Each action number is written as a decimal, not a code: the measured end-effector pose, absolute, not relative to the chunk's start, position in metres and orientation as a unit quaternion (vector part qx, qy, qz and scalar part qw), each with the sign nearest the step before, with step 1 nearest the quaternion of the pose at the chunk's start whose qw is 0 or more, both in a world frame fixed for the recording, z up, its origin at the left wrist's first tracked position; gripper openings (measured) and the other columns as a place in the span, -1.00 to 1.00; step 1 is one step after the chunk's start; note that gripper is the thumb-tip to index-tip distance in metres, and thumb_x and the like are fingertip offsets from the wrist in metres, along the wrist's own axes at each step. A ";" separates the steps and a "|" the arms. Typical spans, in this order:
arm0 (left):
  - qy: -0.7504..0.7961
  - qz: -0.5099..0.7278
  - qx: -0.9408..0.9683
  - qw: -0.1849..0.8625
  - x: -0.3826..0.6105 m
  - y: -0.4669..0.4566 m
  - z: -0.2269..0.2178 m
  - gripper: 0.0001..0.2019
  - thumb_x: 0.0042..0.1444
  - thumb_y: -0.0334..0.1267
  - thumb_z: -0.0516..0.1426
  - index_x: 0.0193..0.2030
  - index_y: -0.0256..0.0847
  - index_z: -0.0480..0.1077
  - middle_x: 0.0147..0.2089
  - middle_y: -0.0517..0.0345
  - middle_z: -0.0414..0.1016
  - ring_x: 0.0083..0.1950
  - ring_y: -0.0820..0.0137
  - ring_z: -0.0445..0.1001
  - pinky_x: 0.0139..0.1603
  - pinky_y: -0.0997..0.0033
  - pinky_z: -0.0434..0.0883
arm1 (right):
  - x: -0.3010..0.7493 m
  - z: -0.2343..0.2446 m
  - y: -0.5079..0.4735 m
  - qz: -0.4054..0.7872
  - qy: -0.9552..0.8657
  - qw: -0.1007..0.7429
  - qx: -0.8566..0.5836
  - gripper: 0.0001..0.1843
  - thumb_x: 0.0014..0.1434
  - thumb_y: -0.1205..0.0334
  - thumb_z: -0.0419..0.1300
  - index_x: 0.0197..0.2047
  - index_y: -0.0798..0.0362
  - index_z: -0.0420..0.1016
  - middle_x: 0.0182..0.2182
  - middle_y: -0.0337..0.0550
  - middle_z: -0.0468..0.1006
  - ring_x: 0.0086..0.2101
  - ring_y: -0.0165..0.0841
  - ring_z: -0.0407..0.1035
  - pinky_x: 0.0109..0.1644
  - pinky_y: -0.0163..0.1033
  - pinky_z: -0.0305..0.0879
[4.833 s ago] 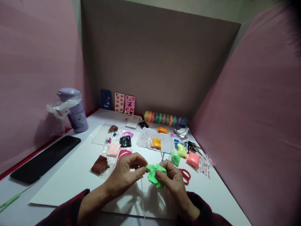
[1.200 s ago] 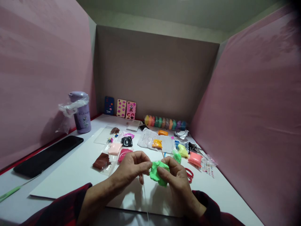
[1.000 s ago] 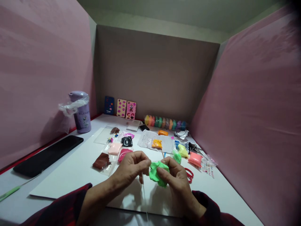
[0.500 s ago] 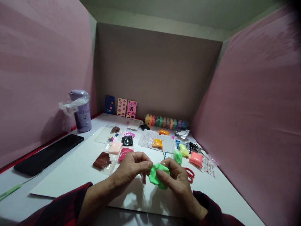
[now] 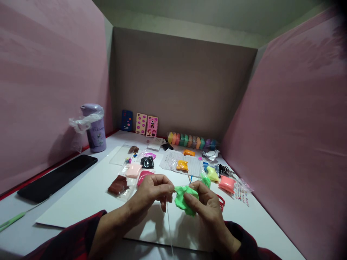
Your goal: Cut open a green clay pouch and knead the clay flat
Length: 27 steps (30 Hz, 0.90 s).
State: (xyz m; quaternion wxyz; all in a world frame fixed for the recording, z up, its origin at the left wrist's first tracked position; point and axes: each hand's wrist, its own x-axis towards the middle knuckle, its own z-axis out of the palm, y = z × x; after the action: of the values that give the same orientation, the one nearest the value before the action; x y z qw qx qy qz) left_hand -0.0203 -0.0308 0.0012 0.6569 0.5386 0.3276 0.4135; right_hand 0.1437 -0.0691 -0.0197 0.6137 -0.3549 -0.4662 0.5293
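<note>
A thin, uneven piece of bright green modelling clay is held up over the white board. My right hand is closed around its right side, the thumb pressing on the near face. The fingers of my left hand are pinched together at the clay's upper left edge. A thin white strand hangs down from beneath the left fingers; where it begins is hidden. Behind my right hand lies a packet of green clay, and beside that hand are red scissor handles, partly covered.
Clay packets in brown, black, orange and coral lie across the white board. A black phone and purple bottle stand left. Decorated phone cases lean at the back.
The green clay and my right hand have shifted slightly right. My left fingers now pinch only at the clay's edge, with less overlap.
</note>
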 end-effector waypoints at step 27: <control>0.391 0.467 0.610 0.507 -0.022 -0.036 0.010 -0.87 -0.08 -0.27 0.23 -0.46 -0.31 0.44 -0.46 0.16 0.45 -0.52 0.48 0.37 -0.53 0.50 0.38 | 0.144 -0.018 -0.067 0.511 -0.420 0.659 -0.358 -0.66 -0.11 0.12 0.42 -0.41 0.05 0.35 -0.56 -0.32 0.40 -0.56 -0.47 0.27 -0.51 -0.40 0.17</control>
State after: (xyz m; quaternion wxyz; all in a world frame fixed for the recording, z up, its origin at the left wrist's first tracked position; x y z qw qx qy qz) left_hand -0.0219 -0.0362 0.0099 0.5067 0.6099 0.3914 0.4670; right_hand 0.1438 -0.0669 -0.0179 0.6591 -0.3578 -0.4197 0.5112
